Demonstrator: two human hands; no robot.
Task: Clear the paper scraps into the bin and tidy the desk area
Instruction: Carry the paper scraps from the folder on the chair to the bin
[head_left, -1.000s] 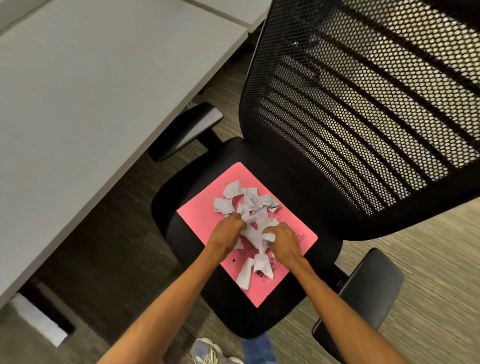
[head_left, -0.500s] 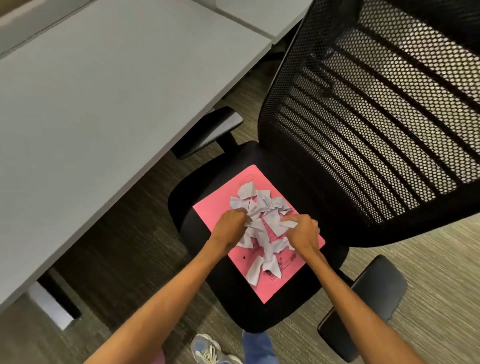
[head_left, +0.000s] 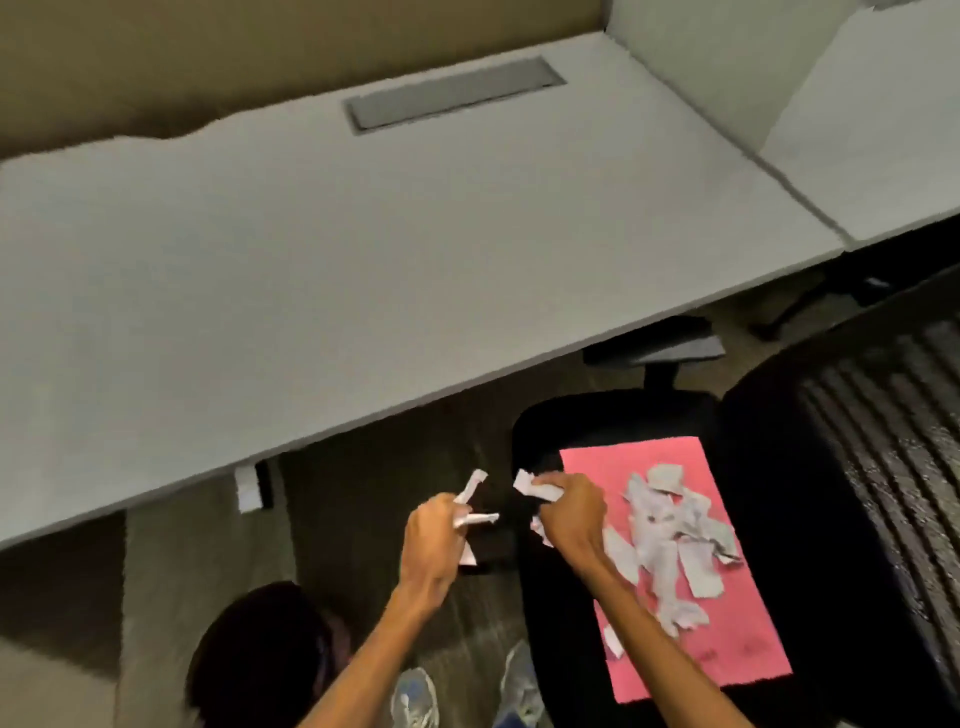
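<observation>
Dark and round, a bin (head_left: 260, 654) sits low to the left of my left hand (head_left: 434, 540), close by my shoes (head_left: 415, 701) on the carpet. My left hand is fisted around a few white paper scraps (head_left: 470, 512), with strips poking out above and beside the knuckles, held in the air off the front edge of the chair seat (head_left: 535, 447). Just to its right, my right hand (head_left: 571, 514) is clenched on its own crumpled wad (head_left: 535, 488), hovering over the seat's near edge. Right of that hand, the pink folder (head_left: 727, 649) lies flat on the seat with the loose pile of scraps (head_left: 670, 535) spread across it. Beyond both hands stretches the grey desk (head_left: 311, 260), and the mesh backrest (head_left: 883, 441) stands far right.
</observation>
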